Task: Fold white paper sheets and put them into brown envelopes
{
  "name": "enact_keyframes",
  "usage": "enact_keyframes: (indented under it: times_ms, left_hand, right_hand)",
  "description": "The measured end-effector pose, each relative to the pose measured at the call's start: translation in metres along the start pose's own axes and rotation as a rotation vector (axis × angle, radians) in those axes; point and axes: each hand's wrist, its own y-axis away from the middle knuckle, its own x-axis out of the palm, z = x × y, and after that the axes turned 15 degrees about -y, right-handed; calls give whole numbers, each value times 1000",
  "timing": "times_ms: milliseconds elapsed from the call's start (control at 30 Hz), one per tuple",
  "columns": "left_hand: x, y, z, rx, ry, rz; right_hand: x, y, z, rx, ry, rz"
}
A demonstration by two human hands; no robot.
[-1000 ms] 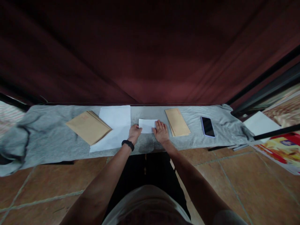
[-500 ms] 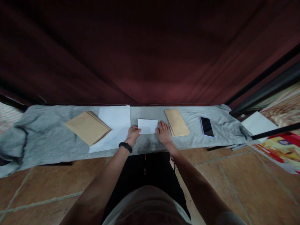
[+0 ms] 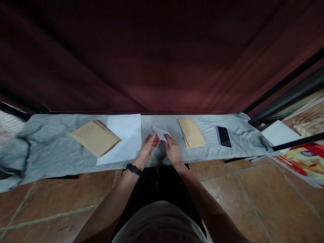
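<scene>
A dark red curtain (image 3: 162, 67) fills the background. Before it, a grey cloth (image 3: 55, 155) covers a long, narrow worktop. At the far right, lower than the worktop, a red-and-yellow printed package (image 3: 303, 160) bears a blue emblem; its lettering is too blurred to read. White sheets (image 3: 130, 135) lie left of centre. Partly over them rests the left envelope stack (image 3: 93, 138), brown, set askew, with faint reddish print near its upper corner, illegible. The right envelope stack (image 3: 192, 131), also brown, lies right of the hands; the contents of both stacks are hidden. Farther right is a phone (image 3: 224, 136), its screen dark.

The right hand (image 3: 173, 150) is clamped, thumb uppermost, on the right end of a small white paper (image 3: 161, 132), which is tilted between the two hands. The left hand (image 3: 146, 146), above a black wristband (image 3: 134, 169), has its fingers at the paper's left end; whether they grip cannot be told.
</scene>
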Motion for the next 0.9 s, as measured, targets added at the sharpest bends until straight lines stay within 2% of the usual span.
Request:
enact_keyframes:
  times_ms: [100,200,267,333,467,700,900]
  left_hand:
    - [-1,1,1,-33,40,-30]
    - [4,2,10,-107,-29,-54]
    - [9,3,16,-107,-55,-19]
    - [14,3,21,-77,-86,-2]
    - [13,-3,26,-24,-176,-45]
    - [-10,-22,32,52,-465,-131]
    - [-15,-25,28,84,-666,-173]
  right_hand:
    - [1,-5,9,139,-385,-168]
    - [9,-4,11,335,-807,-320]
    - [17,-1,10,413,-968,-358]
    - [23,5,7,448,-1028,-359]
    - [22,13,-3,517,-1052,-340]
    - [-5,9,-32,555,-783,-365]
    - [-17,4,-42,537,-496,-261]
